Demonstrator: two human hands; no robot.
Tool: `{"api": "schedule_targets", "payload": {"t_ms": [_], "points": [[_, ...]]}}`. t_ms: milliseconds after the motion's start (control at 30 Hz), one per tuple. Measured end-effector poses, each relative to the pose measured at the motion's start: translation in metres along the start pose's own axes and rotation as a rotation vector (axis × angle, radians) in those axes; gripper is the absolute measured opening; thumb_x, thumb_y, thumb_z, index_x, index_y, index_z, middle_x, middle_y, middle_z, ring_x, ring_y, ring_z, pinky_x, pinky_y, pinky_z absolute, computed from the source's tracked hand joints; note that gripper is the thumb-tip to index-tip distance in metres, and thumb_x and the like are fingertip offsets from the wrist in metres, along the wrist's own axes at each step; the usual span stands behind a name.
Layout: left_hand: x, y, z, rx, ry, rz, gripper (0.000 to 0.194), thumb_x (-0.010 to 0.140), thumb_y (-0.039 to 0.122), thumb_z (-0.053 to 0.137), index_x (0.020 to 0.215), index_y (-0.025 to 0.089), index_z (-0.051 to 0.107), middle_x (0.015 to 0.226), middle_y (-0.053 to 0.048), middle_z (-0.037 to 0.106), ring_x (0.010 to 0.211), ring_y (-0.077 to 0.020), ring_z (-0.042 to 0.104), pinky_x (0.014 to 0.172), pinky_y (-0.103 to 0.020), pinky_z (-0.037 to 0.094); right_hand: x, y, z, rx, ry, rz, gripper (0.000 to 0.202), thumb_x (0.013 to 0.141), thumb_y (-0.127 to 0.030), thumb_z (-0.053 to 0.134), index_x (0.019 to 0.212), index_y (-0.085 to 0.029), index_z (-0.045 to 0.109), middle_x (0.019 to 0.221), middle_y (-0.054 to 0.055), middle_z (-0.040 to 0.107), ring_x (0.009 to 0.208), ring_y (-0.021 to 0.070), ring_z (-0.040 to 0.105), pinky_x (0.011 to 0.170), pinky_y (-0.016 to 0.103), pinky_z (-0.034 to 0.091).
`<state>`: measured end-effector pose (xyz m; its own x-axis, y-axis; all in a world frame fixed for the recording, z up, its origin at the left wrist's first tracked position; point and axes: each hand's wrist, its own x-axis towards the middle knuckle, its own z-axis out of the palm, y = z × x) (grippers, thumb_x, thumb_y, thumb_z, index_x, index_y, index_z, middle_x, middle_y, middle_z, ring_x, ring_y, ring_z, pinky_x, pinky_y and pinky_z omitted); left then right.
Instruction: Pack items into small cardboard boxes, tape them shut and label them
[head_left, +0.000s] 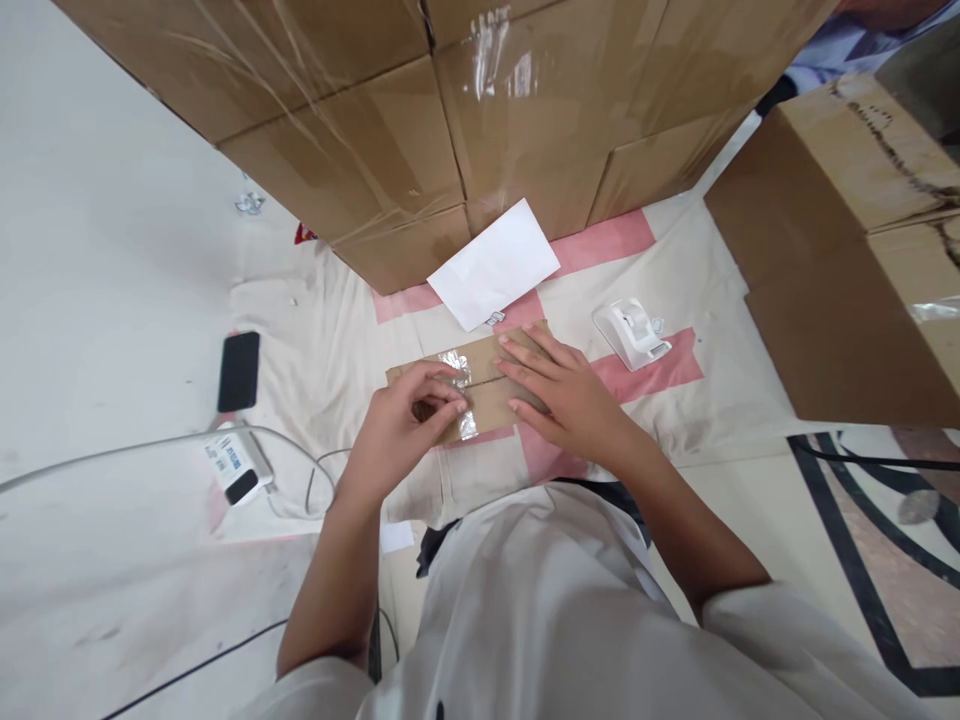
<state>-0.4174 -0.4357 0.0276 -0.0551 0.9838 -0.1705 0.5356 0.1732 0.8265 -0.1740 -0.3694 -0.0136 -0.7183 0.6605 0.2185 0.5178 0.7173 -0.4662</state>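
A small flat cardboard box (486,400) lies before me on the cloth, a seam running along its top. Crossing the seam near its left part is a shiny strip of clear tape (468,425). My left hand (409,415) is curled over that strip, thumb and fingertips drawn together at the tape; whether anything is pinched between them is hidden. Flat on the box's right half rests my right hand (559,390), fingers spread, holding nothing. To its right stands a white tape dispenser (628,332). A white sheet of paper (495,265) lies just beyond the box.
Taped stacked cartons (525,120) rise at the back, with another large carton (832,260) at right. On the left are a black phone (239,371), a white power strip (238,465) and a grey cable (150,447). A pink-and-white cloth (720,400) covers the floor.
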Motion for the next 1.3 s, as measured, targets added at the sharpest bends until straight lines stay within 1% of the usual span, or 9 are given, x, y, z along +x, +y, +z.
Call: {"api": "schedule_targets", "payload": {"t_ms": [267, 467, 600, 733, 900, 1000, 1100, 1200, 1300], "points": [[0.0, 0.001, 0.002, 0.041, -0.004, 0.027, 0.029, 0.089, 0.031, 0.074, 0.116, 0.029, 0.065, 0.091, 0.002, 0.078, 0.086, -0.0178, 0.073, 0.076, -0.031, 0.053, 0.001, -0.001, -0.002, 0.01, -0.013, 0.01, 0.045, 0.106, -0.037, 0.046, 0.147, -0.023, 0.059, 0.165, 0.006, 0.043, 0.158, 0.0328, 0.029, 0.118, 0.055, 0.04], [0.0, 0.001, 0.006, 0.28, 0.04, 0.142, 0.03, 0.089, 0.028, 0.073, 0.117, 0.03, 0.064, 0.093, 0.002, 0.077, 0.104, -0.0236, 0.069, 0.106, -0.046, 0.041, 0.002, -0.001, -0.002, 0.014, -0.016, 0.02, 0.044, 0.106, -0.036, 0.046, 0.146, -0.022, 0.06, 0.165, 0.005, 0.044, 0.158, 0.0331, 0.029, 0.119, 0.054, 0.04], [0.0, -0.001, 0.007, 0.45, 0.084, 0.195, 0.037, 0.089, 0.034, 0.073, 0.125, 0.03, 0.064, 0.117, -0.003, 0.071, 0.114, -0.0273, 0.061, 0.103, -0.046, 0.042, 0.001, 0.0, -0.002, 0.019, -0.016, 0.018, 0.044, 0.106, -0.036, 0.048, 0.146, -0.022, 0.06, 0.165, 0.005, 0.044, 0.158, 0.0337, 0.028, 0.119, 0.054, 0.039], [0.001, -0.006, 0.001, 0.555, 0.102, 0.161, 0.053, 0.085, 0.049, 0.077, 0.134, 0.032, 0.062, 0.139, -0.008, 0.057, 0.127, -0.0332, 0.05, 0.107, -0.048, 0.039, 0.0, -0.001, -0.001, 0.013, -0.007, 0.01, 0.043, 0.106, -0.036, 0.047, 0.145, -0.021, 0.061, 0.164, 0.005, 0.045, 0.158, 0.0336, 0.029, 0.118, 0.054, 0.04], [0.011, -0.012, -0.003, 0.541, 0.064, 0.082, 0.09, 0.082, 0.062, 0.076, 0.157, 0.03, 0.037, 0.15, -0.013, 0.055, 0.138, -0.037, 0.047, 0.114, -0.053, 0.029, 0.001, 0.0, -0.001, 0.01, 0.003, 0.004, 0.043, 0.106, -0.036, 0.047, 0.145, -0.021, 0.061, 0.163, 0.005, 0.047, 0.157, 0.0335, 0.031, 0.118, 0.054, 0.041], [0.019, -0.015, 0.0, 0.502, 0.071, 0.074, 0.068, 0.089, 0.058, 0.069, 0.148, 0.03, 0.05, 0.138, -0.009, 0.066, 0.125, -0.032, 0.059, 0.113, -0.051, 0.03, 0.002, 0.0, 0.0, 0.002, 0.004, -0.01, 0.043, 0.106, -0.036, 0.047, 0.145, -0.022, 0.061, 0.164, 0.004, 0.046, 0.158, 0.0332, 0.03, 0.118, 0.054, 0.041], [0.023, -0.017, 0.004, 0.467, 0.136, 0.098, 0.035, 0.097, 0.052, 0.06, 0.123, 0.028, 0.068, 0.116, -0.005, 0.073, 0.106, -0.0257, 0.064, 0.102, -0.044, 0.039, -0.003, -0.005, 0.002, -0.014, 0.008, -0.037, 0.043, 0.106, -0.035, 0.047, 0.143, -0.02, 0.063, 0.164, 0.005, 0.045, 0.157, 0.0333, 0.03, 0.119, 0.054, 0.04], [0.018, -0.022, 0.002, 0.406, 0.144, 0.137, 0.029, 0.101, 0.048, 0.055, 0.107, 0.026, 0.072, 0.1, -0.003, 0.073, 0.094, -0.0225, 0.063, 0.089, -0.038, 0.044, -0.014, -0.014, 0.001, 0.027, 0.008, -0.06, 0.038, 0.105, -0.034, 0.052, 0.137, -0.023, 0.067, 0.16, 0.004, 0.051, 0.155, 0.034, 0.034, 0.121, 0.057, 0.038], [0.007, -0.028, -0.002, 0.374, 0.096, 0.161, 0.027, 0.102, 0.044, 0.054, 0.102, 0.025, 0.073, 0.099, -0.003, 0.074, 0.092, -0.0214, 0.063, 0.086, -0.037, 0.045, -0.02, -0.009, 0.001, 0.25, 0.107, -0.043, 0.031, 0.103, -0.035, 0.054, 0.128, -0.027, 0.071, 0.151, 0.006, 0.06, 0.141, 0.03, 0.052, 0.116, 0.053, 0.045]]}}
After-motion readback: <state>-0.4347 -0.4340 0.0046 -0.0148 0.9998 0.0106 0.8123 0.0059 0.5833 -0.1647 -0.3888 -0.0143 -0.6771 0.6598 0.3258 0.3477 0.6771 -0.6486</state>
